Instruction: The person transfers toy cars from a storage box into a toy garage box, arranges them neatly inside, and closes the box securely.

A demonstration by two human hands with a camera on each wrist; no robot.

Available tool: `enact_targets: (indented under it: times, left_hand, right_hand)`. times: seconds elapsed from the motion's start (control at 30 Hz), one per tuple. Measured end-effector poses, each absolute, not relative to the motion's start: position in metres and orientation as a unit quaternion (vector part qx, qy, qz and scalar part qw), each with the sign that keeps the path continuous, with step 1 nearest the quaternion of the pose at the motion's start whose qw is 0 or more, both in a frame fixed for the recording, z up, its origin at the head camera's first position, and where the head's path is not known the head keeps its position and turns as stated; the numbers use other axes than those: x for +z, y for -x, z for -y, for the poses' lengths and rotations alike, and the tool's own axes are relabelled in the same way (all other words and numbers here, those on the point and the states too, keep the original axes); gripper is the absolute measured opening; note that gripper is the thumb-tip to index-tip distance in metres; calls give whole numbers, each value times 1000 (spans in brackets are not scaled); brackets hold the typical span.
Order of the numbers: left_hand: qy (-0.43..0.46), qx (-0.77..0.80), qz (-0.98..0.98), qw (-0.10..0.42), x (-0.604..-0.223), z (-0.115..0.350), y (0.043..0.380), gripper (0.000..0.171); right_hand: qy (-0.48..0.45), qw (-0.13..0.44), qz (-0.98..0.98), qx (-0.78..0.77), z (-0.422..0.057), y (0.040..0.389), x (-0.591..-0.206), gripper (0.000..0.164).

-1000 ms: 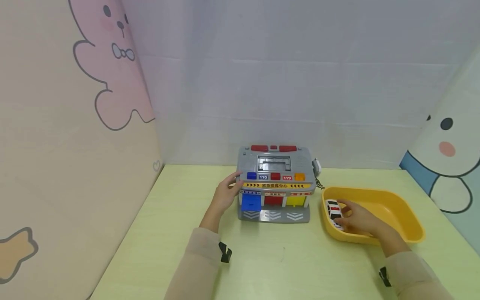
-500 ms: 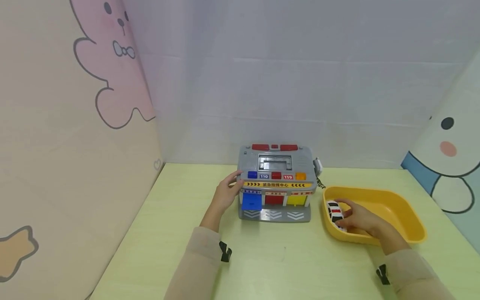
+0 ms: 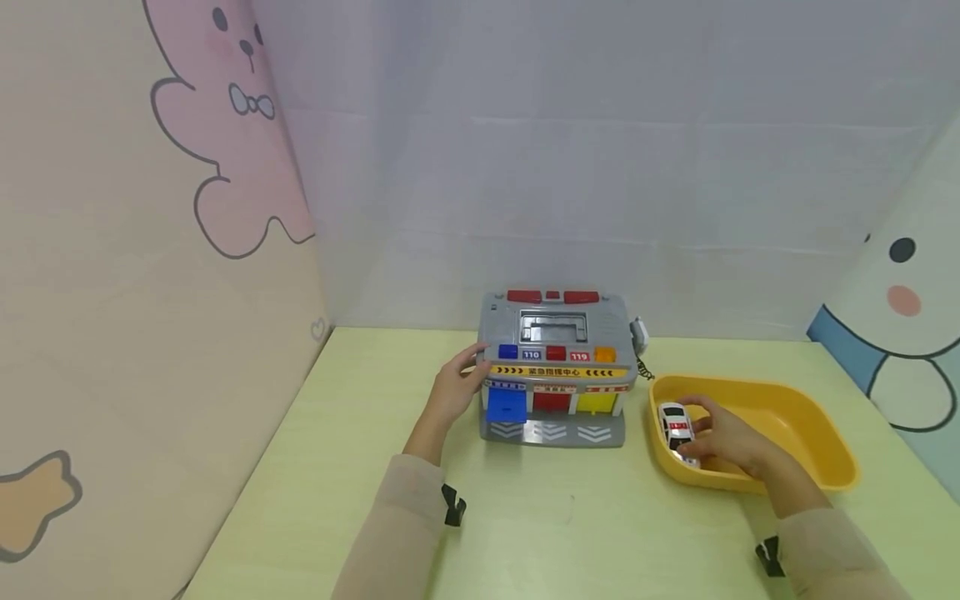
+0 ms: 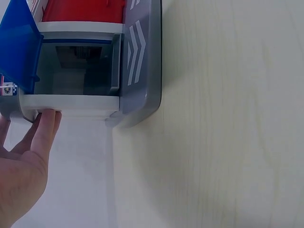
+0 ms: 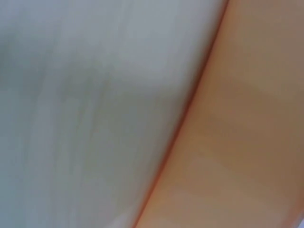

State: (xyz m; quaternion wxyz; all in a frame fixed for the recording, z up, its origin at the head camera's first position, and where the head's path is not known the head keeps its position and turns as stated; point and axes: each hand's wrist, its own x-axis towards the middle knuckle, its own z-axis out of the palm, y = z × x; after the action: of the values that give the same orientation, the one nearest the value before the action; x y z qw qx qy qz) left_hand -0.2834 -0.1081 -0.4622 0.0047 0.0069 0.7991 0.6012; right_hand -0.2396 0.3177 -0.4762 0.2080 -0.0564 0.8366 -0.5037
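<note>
A grey toy emergency station (image 3: 547,432) stands on the table, its blue door (image 3: 507,406) swung up. In the left wrist view the bay (image 4: 71,71) behind that door shows dark and hollow. My left hand (image 3: 454,390) touches the station's left side, with extended fingers (image 4: 45,133) against the wall. To the right, my right hand (image 3: 727,435) reaches into a yellow tray (image 3: 795,417) and holds a white toy car (image 3: 678,433) with black windows and a red mark. The right wrist view has only the blurred tray wall (image 5: 237,123) and table, with hand and car out of sight.
The station's red door (image 3: 552,402) and yellow door (image 3: 597,403) are down. A small white handset (image 3: 639,333) hangs at its right side on a coiled dark cord (image 3: 643,369). Behind the pale green table (image 3: 570,533) rises a light cloth backdrop (image 3: 480,167).
The toy car has tilted and turned slightly in my right hand and shifted a little rightward within the tray. My left hand stays at the station's side. The head view has drifted slightly.
</note>
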Motion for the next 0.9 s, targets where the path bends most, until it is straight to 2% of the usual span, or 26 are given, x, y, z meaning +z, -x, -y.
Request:
enact_targets:
  times: [0.37, 0.9]
  left_hand:
    - [-2, 598, -802, 1, -461, 106, 281, 42]
    - [15, 594, -804, 4, -463, 105, 282, 41]
  right_hand:
    - [33, 199, -842, -500, -321, 235, -467, 85]
    - [41, 149, -811, -565, -329, 222, -450, 85]
